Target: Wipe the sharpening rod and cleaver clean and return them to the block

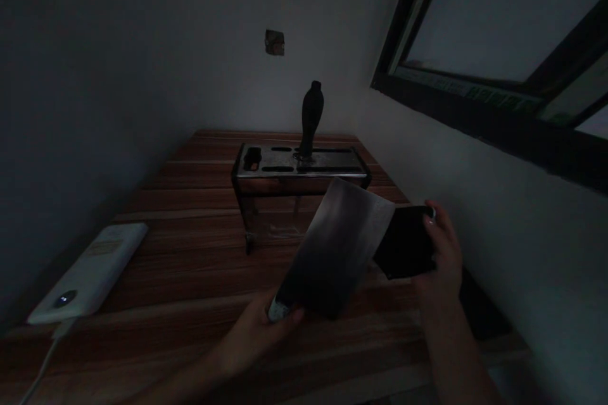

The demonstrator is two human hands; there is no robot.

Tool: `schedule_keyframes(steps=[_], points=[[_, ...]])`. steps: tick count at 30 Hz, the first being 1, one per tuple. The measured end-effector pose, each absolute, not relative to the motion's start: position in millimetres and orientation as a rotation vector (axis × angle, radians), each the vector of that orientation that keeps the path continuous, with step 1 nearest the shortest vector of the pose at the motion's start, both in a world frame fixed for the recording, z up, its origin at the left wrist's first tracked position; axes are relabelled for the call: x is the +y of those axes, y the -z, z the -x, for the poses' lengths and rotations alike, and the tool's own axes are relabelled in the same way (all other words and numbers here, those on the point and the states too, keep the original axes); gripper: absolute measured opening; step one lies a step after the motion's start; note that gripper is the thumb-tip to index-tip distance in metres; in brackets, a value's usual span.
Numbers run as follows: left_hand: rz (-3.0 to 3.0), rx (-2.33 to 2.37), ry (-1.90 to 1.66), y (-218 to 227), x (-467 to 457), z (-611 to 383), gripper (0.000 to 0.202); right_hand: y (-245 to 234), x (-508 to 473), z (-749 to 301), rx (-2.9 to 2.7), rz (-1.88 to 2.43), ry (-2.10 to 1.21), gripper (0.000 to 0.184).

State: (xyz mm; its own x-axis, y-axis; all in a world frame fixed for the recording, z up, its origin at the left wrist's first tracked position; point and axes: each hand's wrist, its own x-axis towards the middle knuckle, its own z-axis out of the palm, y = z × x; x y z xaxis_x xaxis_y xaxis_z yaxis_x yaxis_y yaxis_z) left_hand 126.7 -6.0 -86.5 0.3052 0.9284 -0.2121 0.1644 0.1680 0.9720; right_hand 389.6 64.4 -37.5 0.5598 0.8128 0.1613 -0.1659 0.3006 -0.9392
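Note:
My left hand (268, 329) is closed round the handle end of a broad cleaver (339, 240), whose wide grey blade slants up to the right above the table. In my right hand (443, 250) a flat, angular black piece (406, 242) is pinched along its right side; whether it is cloth or something stiff I cannot tell in this dim light. Its left edge meets or overlaps the right edge of the blade. Just behind the cleaver stands a knife rack (327, 160) with a slotted metal top. A dark knife handle (312, 111) sticks upright out of it.
The wood-grain table (190, 266) runs back to the wall. At the left lies a white power bank (95, 269) with a cable (45, 364) plugged in. A dark-framed window (475, 95) is on the right wall. Some dark object (479, 307) lies beyond my right forearm.

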Motion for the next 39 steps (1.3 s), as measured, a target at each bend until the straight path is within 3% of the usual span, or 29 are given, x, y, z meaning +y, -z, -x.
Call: schedule_keyframes(steps=[11, 17, 22, 29, 34, 39], points=[[-1.158, 1.178, -0.919, 91, 1, -129, 0.040, 26, 62, -380, -0.716, 1.047, -0.582, 0.042], [-1.081, 1.177, -0.823, 94, 1, -130, 0.048, 2, 55, -366, -0.806, 0.995, -0.351, 0.029], [-1.119, 1.118, -0.830, 101, 1, -129, 0.046, -7, 38, -333, -1.101, 0.924, 0.072, 0.017], [-1.093, 1.115, -0.863, 92, 0, -130, 0.037, -2, 29, -293, -1.771, 0.882, 0.181, 0.021], [-1.117, 1.081, -0.824, 88, 0, -130, 0.033, 1, 32, -283, -1.977, 0.951, 0.186, 0.014], [-1.093, 1.014, -0.848, 95, 1, -130, 0.033, 13, 22, -288, -2.214, 0.885, 0.308, 0.022]])
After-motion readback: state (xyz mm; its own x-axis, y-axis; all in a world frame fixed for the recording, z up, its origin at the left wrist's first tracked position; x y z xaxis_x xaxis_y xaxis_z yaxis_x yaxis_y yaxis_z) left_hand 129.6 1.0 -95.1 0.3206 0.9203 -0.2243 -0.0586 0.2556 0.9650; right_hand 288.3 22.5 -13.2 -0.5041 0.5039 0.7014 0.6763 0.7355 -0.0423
